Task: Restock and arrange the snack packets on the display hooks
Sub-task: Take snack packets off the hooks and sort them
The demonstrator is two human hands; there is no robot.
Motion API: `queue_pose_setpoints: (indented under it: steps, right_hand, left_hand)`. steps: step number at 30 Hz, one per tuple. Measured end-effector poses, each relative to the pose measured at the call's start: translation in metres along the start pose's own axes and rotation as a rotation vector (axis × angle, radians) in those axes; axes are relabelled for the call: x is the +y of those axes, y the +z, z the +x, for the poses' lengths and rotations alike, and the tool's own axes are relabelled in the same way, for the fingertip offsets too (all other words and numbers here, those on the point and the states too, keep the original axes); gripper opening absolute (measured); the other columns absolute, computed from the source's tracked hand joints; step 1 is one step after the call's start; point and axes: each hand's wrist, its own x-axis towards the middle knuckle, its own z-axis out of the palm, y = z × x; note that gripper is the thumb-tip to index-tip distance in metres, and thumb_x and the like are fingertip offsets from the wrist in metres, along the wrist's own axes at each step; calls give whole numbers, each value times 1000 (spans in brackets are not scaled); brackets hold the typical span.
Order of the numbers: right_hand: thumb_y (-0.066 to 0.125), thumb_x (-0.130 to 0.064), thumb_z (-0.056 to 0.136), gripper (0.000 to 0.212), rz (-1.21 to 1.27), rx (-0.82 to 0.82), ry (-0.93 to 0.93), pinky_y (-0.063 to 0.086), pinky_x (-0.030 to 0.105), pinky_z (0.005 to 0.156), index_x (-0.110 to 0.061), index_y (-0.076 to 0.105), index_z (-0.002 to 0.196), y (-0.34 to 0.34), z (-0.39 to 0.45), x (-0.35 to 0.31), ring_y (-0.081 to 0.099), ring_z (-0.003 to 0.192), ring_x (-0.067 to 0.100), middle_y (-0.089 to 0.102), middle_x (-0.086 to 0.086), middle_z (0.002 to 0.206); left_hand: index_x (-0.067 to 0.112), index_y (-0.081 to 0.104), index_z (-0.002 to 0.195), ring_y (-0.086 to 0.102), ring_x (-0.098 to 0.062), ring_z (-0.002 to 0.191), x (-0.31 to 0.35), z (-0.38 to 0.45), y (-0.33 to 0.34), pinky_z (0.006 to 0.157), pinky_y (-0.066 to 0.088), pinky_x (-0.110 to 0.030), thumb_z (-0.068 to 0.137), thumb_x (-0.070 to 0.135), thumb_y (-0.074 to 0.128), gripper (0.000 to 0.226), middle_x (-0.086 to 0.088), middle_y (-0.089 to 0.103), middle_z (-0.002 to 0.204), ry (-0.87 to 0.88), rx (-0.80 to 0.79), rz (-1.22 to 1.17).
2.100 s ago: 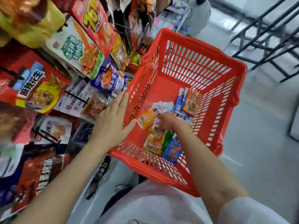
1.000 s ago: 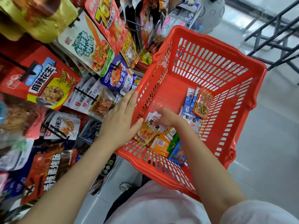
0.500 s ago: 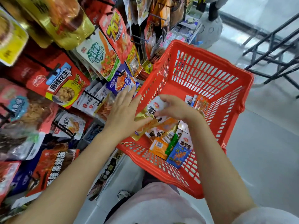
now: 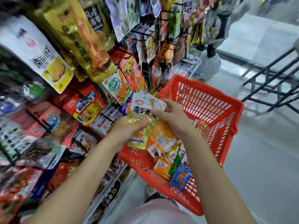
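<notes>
Both hands hold a gold and white snack packet above the near left corner of the red basket. My left hand grips its lower gold part, thumb across the front. My right hand pinches its white top edge. Several more packets, orange, green and blue, lie in the basket's bottom. The display hooks at the left carry hanging snack packets, among them a red peanut packet and a green and white one.
Large gold and white bags hang overhead at the upper left. A black metal frame stands at the right on the grey floor. A grey round stand sits behind the basket. The view is blurred by motion.
My right hand has lifted the gold and white packet out of the basket. My left hand left the basket's rim and took the packet's lower part. The camera tilted up toward the hooks.
</notes>
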Motion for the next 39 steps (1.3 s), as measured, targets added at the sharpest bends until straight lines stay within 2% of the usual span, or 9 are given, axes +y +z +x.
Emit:
queue_pose_setpoints:
  steps: [4,9,14,18,22,25,30,34,39]
  right_hand:
    - [77,-25,87,16,-256,-118,60,46,33,73,-15,67,93,-11,-5,15,58,76,16,62,3,81]
    - [78,-26,88,18,-109,131,11,51,46,74,-16,64,92,-17,-16,24,58,76,27,58,9,83]
    - [71,-18,93,8,-214,87,-164,47,27,64,-17,63,98,25,-27,11,53,69,11,57,8,81]
    - [54,-11,103,16,-215,-35,-173,49,22,58,-7,68,110,58,-32,13,58,60,10,62,5,77]
    - [53,-3,101,10,-67,38,-152,40,24,44,-9,56,107,64,-34,7,47,47,13,52,5,73]
    - [68,-14,94,19,-105,136,-219,42,26,59,-9,57,108,67,-33,-7,47,64,11,48,6,83]
    - [68,-27,91,21,-81,-100,-303,53,23,66,-14,66,108,109,-51,-59,68,75,5,72,-5,86]
    - [64,-37,93,14,-74,-148,-521,53,28,73,-27,66,104,149,-68,-122,69,83,7,72,-14,87]
    - [67,-52,87,24,-34,-275,-701,53,32,70,-30,63,97,201,-98,-205,65,74,8,67,-14,78]
  left_hand:
    - [11,72,117,72,-35,105,-11,-9,-2,99,54,-54,64,42,86,63,-9,77,110,-46,54,-174]
    - [10,70,120,70,-37,108,-28,-14,-11,98,56,-51,56,42,91,74,-15,75,115,-145,226,-372]
    - [9,65,130,71,-37,107,-23,-22,-5,96,56,-54,71,31,80,64,-20,72,122,-129,147,-513]
    - [14,62,133,75,-33,93,-11,-29,0,77,61,-44,72,50,79,73,-15,76,107,-81,123,-506]
    - [7,67,122,76,-20,74,-9,-44,-10,57,59,-30,90,20,71,34,-8,79,94,-25,202,-457]
    - [16,69,110,76,-13,76,3,-61,-17,56,58,-27,90,15,69,21,3,80,90,88,241,-456]
    - [21,70,101,76,-13,77,52,-101,-29,59,61,-29,86,17,69,16,4,79,87,331,323,-449]
    - [20,67,101,76,-17,75,110,-153,-54,66,62,-36,70,37,70,36,0,79,84,491,377,-476]
    - [24,68,102,76,-18,90,171,-235,-95,82,60,-41,67,25,72,35,3,79,96,782,453,-335]
